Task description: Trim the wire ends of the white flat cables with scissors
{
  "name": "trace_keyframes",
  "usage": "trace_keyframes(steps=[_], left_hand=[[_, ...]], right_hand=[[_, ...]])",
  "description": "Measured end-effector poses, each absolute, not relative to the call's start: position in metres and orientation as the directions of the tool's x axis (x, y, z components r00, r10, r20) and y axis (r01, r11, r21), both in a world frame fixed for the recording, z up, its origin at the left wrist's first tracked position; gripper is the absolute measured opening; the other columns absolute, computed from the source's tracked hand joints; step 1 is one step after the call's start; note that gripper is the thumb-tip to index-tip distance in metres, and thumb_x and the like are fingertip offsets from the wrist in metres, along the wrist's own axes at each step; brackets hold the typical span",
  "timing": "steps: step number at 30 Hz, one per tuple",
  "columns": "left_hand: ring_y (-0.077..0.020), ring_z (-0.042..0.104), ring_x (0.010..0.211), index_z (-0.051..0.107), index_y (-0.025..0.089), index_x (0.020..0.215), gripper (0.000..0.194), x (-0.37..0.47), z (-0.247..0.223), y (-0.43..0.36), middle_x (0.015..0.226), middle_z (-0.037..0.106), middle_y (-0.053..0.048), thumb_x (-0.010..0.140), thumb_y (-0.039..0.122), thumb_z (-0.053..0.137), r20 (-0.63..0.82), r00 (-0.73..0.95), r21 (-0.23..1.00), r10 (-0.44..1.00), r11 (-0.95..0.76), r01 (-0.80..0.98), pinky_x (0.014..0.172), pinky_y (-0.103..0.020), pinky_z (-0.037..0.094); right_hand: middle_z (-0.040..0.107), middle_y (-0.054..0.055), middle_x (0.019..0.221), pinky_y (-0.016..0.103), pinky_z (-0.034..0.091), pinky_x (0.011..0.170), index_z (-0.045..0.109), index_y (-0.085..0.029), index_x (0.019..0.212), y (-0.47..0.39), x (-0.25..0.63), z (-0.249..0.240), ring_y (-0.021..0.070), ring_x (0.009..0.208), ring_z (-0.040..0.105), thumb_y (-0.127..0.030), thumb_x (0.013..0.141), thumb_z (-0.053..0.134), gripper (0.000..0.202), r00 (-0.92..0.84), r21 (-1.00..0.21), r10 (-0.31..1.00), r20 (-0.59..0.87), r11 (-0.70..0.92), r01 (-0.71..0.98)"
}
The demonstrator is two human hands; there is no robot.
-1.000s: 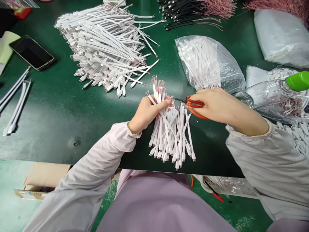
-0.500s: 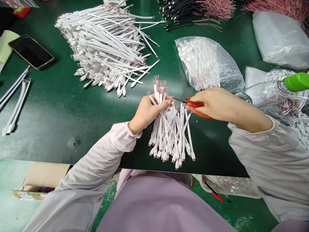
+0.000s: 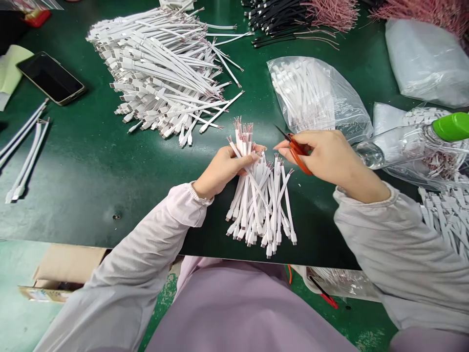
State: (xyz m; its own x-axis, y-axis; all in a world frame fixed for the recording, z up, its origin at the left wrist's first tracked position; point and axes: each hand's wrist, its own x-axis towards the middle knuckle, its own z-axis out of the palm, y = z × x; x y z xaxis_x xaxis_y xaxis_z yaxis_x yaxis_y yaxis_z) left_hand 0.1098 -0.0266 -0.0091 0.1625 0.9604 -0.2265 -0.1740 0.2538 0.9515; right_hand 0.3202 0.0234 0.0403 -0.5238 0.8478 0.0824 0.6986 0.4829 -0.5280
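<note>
The left hand (image 3: 224, 168) pinched some white cables (image 3: 252, 195) near their bare wire ends (image 3: 248, 131), at the near middle of the table (image 3: 146, 186). The right hand (image 3: 328, 156) curled round orange scissors (image 3: 299, 155), thumb and forefinger slightly apart. The cables seemed light, bendy and smooth; the thin wires looked fragile, so the flat covering below suited gripping.

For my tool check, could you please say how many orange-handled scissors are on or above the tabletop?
1: the scissors in the right hand; others could hide under the white cable pile.
</note>
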Motion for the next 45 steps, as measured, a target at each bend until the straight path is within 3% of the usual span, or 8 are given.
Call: trace_keyframes(steps=[4, 7, 11, 23, 35, 39, 45], left_hand=[[-0.0089, 0.056, 0.069, 0.072, 0.014, 0.092, 0.028, 0.109, -0.013, -0.025, 0.086, 0.067, -0.004, 0.07, 0.029, 0.08, -0.265, 0.145, 0.92, 0.953, 0.295, -0.258, 0.058, -0.019, 0.044], [-0.0096, 0.056, 0.067, 0.068, 0.012, 0.082, 0.026, 0.11, -0.013, -0.025, 0.081, 0.066, -0.004, 0.068, 0.029, 0.082, -0.282, 0.111, 0.912, 0.953, 0.302, -0.279, 0.057, -0.02, 0.044], [-0.0101, 0.058, 0.068, 0.071, 0.012, 0.085, 0.02, 0.111, -0.01, -0.026, 0.082, 0.069, -0.005, 0.072, 0.025, 0.078, -0.297, 0.105, 0.91, 0.949, 0.314, -0.272, 0.057, -0.02, 0.043], [-0.0096, 0.059, 0.07, 0.072, 0.011, 0.09, 0.024, 0.111, -0.013, -0.024, 0.087, 0.069, -0.006, 0.072, 0.026, 0.078, -0.31, 0.084, 0.906, 0.947, 0.321, -0.275, 0.055, -0.018, 0.043], [-0.0078, 0.055, 0.061, 0.068, 0.011, 0.079, 0.023, 0.112, -0.013, -0.024, 0.074, 0.065, -0.002, 0.071, 0.03, 0.079, -0.262, 0.06, 0.928, 0.963, 0.269, -0.258, 0.052, -0.019, 0.043], [-0.007, 0.053, 0.059, 0.067, 0.011, 0.077, 0.023, 0.112, -0.013, -0.024, 0.07, 0.062, 0.0, 0.071, 0.03, 0.079, -0.251, 0.063, 0.93, 0.966, 0.258, -0.262, 0.051, -0.018, 0.043], [-0.0071, 0.051, 0.058, 0.066, 0.012, 0.074, 0.023, 0.114, -0.012, -0.024, 0.067, 0.06, 0.001, 0.069, 0.03, 0.08, -0.232, 0.044, 0.938, 0.972, 0.236, -0.256, 0.05, -0.018, 0.042]], right_hand=[[0.064, 0.003, 0.079, 0.034, 0.046, 0.065, 0.075, -0.024, 0.104, 0.013, 0.308, 0.024, 0.0182, 0.067, 0.056, -0.031, 0.085, 0.063, 0.024, -0.431, -0.693, 0.887, 0.166, 0.416, 0.59], [0.061, 0.003, 0.082, 0.035, 0.047, 0.069, 0.074, -0.028, 0.109, 0.006, 0.3, 0.013, 0.0196, 0.073, 0.055, -0.031, 0.086, 0.061, 0.026, -0.39, -0.747, 0.893, 0.224, 0.414, 0.52], [0.058, 0.004, 0.083, 0.038, 0.048, 0.078, 0.074, -0.031, 0.106, 0.0, 0.295, 0.006, 0.0225, 0.08, 0.056, -0.032, 0.087, 0.062, 0.023, -0.376, -0.768, 0.889, 0.26, 0.426, 0.478], [0.055, 0.002, 0.072, 0.034, 0.046, 0.067, 0.075, -0.022, 0.092, 0.001, 0.294, -0.002, 0.0188, 0.067, 0.056, -0.022, 0.086, 0.059, 0.017, -0.402, -0.574, 0.784, 0.473, 0.62, 0.535], [0.052, 0.0, 0.076, 0.039, 0.052, 0.077, 0.07, -0.027, 0.115, 0.015, 0.279, 0.012, 0.0179, 0.076, 0.057, -0.017, 0.088, 0.058, 0.03, -0.357, -0.628, 0.797, 0.487, 0.604, 0.491], [0.052, 0.0, 0.077, 0.036, 0.051, 0.075, 0.071, -0.027, 0.11, 0.022, 0.275, 0.017, 0.0169, 0.077, 0.056, -0.007, 0.084, 0.056, 0.036, -0.391, -0.597, 0.784, 0.483, 0.621, 0.508], [0.048, -0.001, 0.071, 0.033, 0.046, 0.068, 0.072, -0.022, 0.095, 0.025, 0.275, 0.024, 0.0162, 0.071, 0.054, -0.004, 0.082, 0.058, 0.026, -0.361, -0.558, 0.753, 0.55, 0.653, 0.513]])
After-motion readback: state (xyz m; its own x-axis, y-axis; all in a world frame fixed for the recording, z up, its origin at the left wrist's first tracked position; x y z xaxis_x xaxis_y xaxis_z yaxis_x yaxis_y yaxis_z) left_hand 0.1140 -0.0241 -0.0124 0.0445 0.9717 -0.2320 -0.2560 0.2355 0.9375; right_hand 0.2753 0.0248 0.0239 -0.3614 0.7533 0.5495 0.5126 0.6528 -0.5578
